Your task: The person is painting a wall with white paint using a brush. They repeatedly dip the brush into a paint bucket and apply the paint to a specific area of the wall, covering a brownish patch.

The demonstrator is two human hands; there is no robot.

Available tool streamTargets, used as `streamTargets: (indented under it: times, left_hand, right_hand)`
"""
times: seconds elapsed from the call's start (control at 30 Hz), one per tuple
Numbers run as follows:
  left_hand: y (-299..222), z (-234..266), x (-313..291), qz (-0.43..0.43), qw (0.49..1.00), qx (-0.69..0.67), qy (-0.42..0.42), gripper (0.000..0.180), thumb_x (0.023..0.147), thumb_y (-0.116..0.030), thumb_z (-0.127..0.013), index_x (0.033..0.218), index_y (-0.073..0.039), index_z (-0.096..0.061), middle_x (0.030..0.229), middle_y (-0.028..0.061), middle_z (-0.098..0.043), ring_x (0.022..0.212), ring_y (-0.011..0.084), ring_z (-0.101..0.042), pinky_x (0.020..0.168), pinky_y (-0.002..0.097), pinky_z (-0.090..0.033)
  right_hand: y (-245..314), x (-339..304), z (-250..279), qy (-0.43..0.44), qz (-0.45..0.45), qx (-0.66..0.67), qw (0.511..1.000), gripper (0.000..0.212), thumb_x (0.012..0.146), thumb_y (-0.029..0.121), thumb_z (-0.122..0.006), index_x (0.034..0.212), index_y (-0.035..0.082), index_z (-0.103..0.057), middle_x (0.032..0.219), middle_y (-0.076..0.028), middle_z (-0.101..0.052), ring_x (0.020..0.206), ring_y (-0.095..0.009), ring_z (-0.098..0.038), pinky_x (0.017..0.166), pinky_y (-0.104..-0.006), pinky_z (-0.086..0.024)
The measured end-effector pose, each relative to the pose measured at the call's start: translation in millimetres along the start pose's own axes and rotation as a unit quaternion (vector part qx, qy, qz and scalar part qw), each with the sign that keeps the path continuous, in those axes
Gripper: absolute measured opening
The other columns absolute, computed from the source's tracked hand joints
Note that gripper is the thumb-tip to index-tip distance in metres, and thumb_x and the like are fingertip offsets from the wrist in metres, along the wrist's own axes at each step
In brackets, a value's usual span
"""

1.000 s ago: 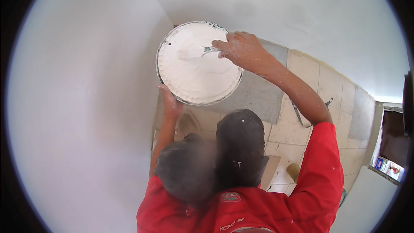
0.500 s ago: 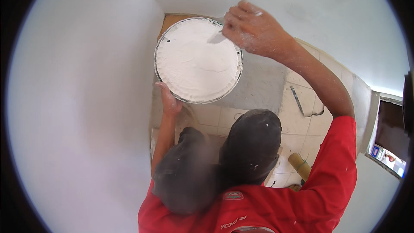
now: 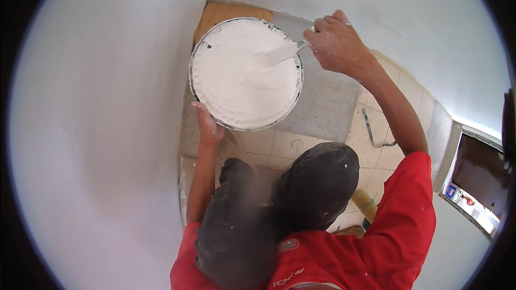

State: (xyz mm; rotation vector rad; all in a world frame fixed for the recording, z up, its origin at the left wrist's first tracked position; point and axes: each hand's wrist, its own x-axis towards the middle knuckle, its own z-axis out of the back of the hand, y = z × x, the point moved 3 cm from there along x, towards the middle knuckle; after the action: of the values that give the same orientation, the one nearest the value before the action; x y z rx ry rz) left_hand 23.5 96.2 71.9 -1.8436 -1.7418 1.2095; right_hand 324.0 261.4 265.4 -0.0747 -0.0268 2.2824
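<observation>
A large round dish or lid [image 3: 242, 75] with a dark rim is covered with smooth white paste or powder. At its lower left edge my left hand [image 3: 208, 126] grips it, thumb up along the rim and the other fingers hidden beneath. In my right hand [image 3: 337, 43] is a putty knife [image 3: 282, 53], its handle inside my closed fist. The blade is coated white and reaches over the right part of the white surface, leaving faint ripples around it. White dust speckles my right hand and wrist.
Pale walls [image 3: 107, 102] close in at left and behind. Below lie floor tiles [image 3: 306, 147], a grey slab [image 3: 328, 96] and a wooden board [image 3: 226, 15]. A thin dark strip [image 3: 370, 129] and a yellowish cylinder [image 3: 364, 204] lie right of my knees. An opening [image 3: 478, 177] shows at far right.
My right hand has moved slightly right and down, and the putty knife now lies flatter across the white surface, with more blade showing. My left hand keeps its hold on the rim.
</observation>
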Motion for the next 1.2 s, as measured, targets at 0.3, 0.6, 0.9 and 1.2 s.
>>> streamTargets:
  times: [0.3,0.6,0.9,1.2]
  left_hand:
    - [-2.6,-10.8,-5.1,-0.004,0.999,0.030,-0.016,0.094,0.099,-0.074,-0.025,0.162,-0.006,-0.014,0.167,0.0103,-0.024,0.151,0.0288,-0.029,0.124,0.0455,-0.027]
    - [-2.9,-5.0,-0.4,0.007,1.000,0.013,0.001,0.092,0.100,-0.073,-0.026,0.163,-0.008,-0.014,0.167,0.0096,-0.024,0.151,0.0289,-0.030,0.124,0.0464,-0.027]
    - [2.1,11.8,0.9,0.019,1.000,-0.003,0.012,0.091,0.101,-0.072,-0.024,0.163,-0.006,-0.015,0.167,0.0101,-0.025,0.151,0.0285,-0.031,0.124,0.0454,-0.028]
    - [-7.0,7.5,1.7,0.034,0.999,0.001,0.005,0.094,0.100,-0.074,-0.027,0.163,-0.006,-0.015,0.168,0.0105,-0.024,0.151,0.0290,-0.030,0.124,0.0450,-0.027]
  right_hand:
    - [-51.7,-51.6,-78.2,0.101,-0.156,0.427,0.885,0.030,0.104,0.028,-0.053,0.090,0.005,-0.065,0.073,-0.008,-0.058,0.070,-0.021,-0.054,0.069,-0.0360,-0.044]
    - [-59.0,-30.5,-98.0,0.039,-0.197,0.417,0.886,0.034,0.100,0.036,-0.058,0.095,0.005,-0.069,0.075,-0.009,-0.061,0.071,-0.023,-0.055,0.067,-0.0383,-0.044]
    - [-45.7,25.3,-48.9,0.097,-0.159,0.208,0.960,0.027,0.100,0.034,-0.058,0.100,0.010,-0.070,0.094,-0.010,-0.071,0.088,-0.031,-0.066,0.079,-0.0434,-0.050]
    - [-38.0,15.3,-51.8,-0.081,0.000,0.192,0.978,0.011,0.093,0.014,-0.070,0.103,0.011,-0.067,0.101,-0.005,-0.067,0.095,-0.026,-0.061,0.099,-0.0400,-0.038]
